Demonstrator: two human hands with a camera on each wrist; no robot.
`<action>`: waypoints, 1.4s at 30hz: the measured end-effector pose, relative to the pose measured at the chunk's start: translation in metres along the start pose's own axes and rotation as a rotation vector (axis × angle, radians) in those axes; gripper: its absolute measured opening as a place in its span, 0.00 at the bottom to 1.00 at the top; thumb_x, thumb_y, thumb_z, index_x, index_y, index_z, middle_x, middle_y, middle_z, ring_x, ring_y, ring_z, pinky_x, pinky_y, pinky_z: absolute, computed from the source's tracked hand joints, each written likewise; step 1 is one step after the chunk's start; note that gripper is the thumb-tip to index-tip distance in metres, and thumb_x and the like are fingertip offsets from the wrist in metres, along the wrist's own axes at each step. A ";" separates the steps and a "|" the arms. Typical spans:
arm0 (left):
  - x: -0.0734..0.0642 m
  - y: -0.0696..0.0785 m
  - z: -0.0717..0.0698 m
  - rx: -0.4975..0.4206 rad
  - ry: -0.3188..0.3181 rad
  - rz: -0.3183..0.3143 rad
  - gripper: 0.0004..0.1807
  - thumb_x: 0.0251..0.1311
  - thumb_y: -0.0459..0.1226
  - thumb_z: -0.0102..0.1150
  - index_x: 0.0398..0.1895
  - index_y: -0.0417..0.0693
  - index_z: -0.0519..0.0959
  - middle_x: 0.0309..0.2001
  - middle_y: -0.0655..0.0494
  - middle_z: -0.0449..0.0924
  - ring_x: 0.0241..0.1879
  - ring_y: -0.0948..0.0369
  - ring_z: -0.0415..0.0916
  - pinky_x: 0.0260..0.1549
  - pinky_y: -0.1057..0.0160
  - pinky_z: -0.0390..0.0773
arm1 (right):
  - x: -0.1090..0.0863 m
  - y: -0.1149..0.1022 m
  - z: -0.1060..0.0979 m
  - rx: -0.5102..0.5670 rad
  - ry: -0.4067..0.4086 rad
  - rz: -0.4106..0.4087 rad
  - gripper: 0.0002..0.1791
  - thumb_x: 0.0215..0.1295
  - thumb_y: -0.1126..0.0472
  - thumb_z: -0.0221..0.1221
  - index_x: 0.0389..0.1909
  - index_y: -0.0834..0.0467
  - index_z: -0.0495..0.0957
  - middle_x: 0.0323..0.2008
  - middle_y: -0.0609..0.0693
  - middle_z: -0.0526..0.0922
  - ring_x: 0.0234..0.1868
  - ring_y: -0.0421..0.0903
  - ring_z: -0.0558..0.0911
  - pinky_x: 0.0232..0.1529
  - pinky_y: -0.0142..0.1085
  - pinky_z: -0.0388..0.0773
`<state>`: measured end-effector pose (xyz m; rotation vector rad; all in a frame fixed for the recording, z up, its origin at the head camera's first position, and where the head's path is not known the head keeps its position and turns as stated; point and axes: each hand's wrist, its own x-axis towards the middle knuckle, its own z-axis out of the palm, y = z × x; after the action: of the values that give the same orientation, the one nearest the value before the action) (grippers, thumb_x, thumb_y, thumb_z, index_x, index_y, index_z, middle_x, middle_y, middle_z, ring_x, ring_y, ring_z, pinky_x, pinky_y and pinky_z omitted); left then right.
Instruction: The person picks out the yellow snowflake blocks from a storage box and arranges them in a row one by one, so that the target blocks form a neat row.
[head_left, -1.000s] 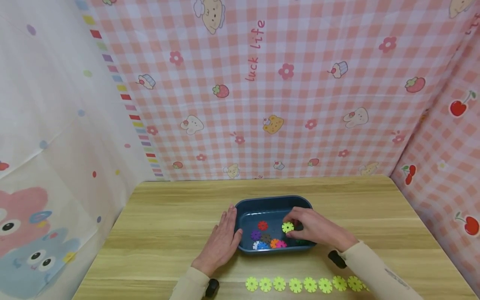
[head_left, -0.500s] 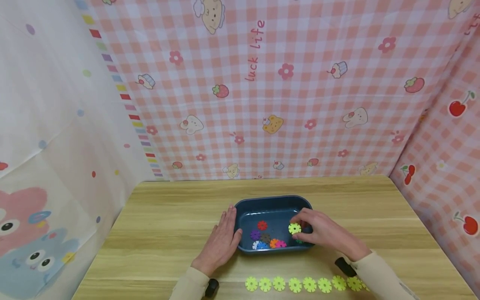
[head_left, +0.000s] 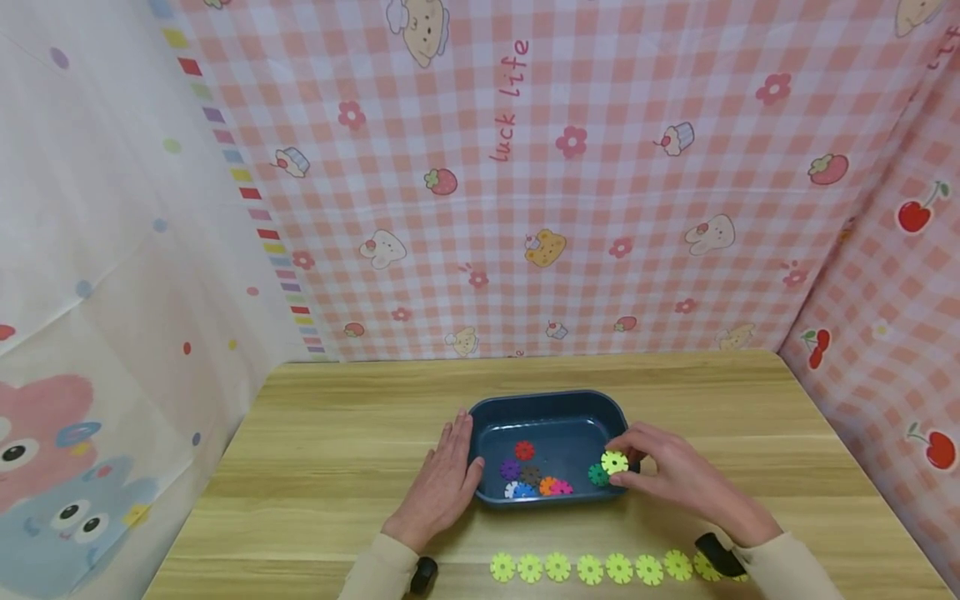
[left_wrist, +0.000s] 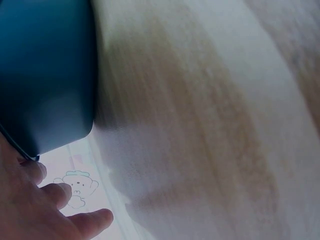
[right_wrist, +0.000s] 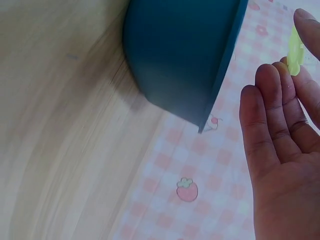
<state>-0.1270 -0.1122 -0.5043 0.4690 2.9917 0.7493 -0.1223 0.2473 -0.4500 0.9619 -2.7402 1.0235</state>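
Observation:
My right hand [head_left: 663, 467] pinches a yellow-green snowflake disc [head_left: 614, 462] between thumb and fingers, over the right end of a dark blue tub [head_left: 551, 406]. In the right wrist view the disc [right_wrist: 295, 52] shows edge-on between the fingertips. Straight fingers of my left hand [head_left: 438, 483] rest against the tub's left end, with the thumb at its rim. Inside the tub lie a green disc [head_left: 597, 475] near the right hand, a red disc [head_left: 524, 450], a purple disc [head_left: 510, 470] and several others in brown, white, blue, orange and pink.
Along the table's near side runs a row of yellow-green discs [head_left: 588, 570], its right end partly covered by the right wrist's camera [head_left: 718, 556]. The wooden table [head_left: 360, 417] meets a pink checked cloth [head_left: 547, 192] at the back, with cloths on both sides too.
My right hand has moved right with the yellow-green disc, from over the tub's inside to its right rim, uncovering the green disc. The left hand has stayed in place.

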 end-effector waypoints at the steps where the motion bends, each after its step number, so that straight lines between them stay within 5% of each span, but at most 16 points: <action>1: 0.000 0.000 0.000 0.001 0.000 0.001 0.37 0.82 0.48 0.41 0.84 0.41 0.45 0.84 0.46 0.41 0.81 0.44 0.44 0.72 0.34 0.58 | -0.003 0.000 -0.001 0.001 0.012 -0.003 0.17 0.64 0.55 0.72 0.50 0.57 0.84 0.42 0.39 0.81 0.40 0.36 0.80 0.40 0.38 0.84; 15: -0.001 0.001 0.000 0.009 -0.001 0.003 0.37 0.82 0.48 0.41 0.84 0.40 0.46 0.84 0.46 0.42 0.81 0.44 0.44 0.71 0.34 0.58 | -0.035 0.006 -0.009 -0.054 0.169 -0.082 0.20 0.53 0.67 0.77 0.47 0.54 0.86 0.40 0.37 0.82 0.38 0.32 0.80 0.36 0.35 0.84; 28: 0.000 0.001 0.000 0.001 -0.008 -0.011 0.38 0.82 0.49 0.40 0.84 0.42 0.45 0.84 0.47 0.41 0.81 0.45 0.43 0.72 0.35 0.57 | -0.072 0.015 -0.019 -0.066 0.210 0.041 0.19 0.54 0.65 0.77 0.46 0.50 0.85 0.40 0.34 0.82 0.38 0.31 0.79 0.36 0.29 0.80; 42: 0.000 0.001 0.000 0.001 -0.002 -0.006 0.38 0.82 0.49 0.41 0.84 0.41 0.45 0.84 0.47 0.41 0.81 0.45 0.43 0.72 0.35 0.57 | -0.112 0.034 -0.025 -0.144 0.270 0.050 0.24 0.46 0.69 0.79 0.46 0.52 0.85 0.42 0.33 0.83 0.39 0.28 0.81 0.40 0.16 0.73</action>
<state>-0.1263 -0.1117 -0.5041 0.4610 2.9902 0.7463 -0.0557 0.3424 -0.4792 0.6824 -2.5823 0.8757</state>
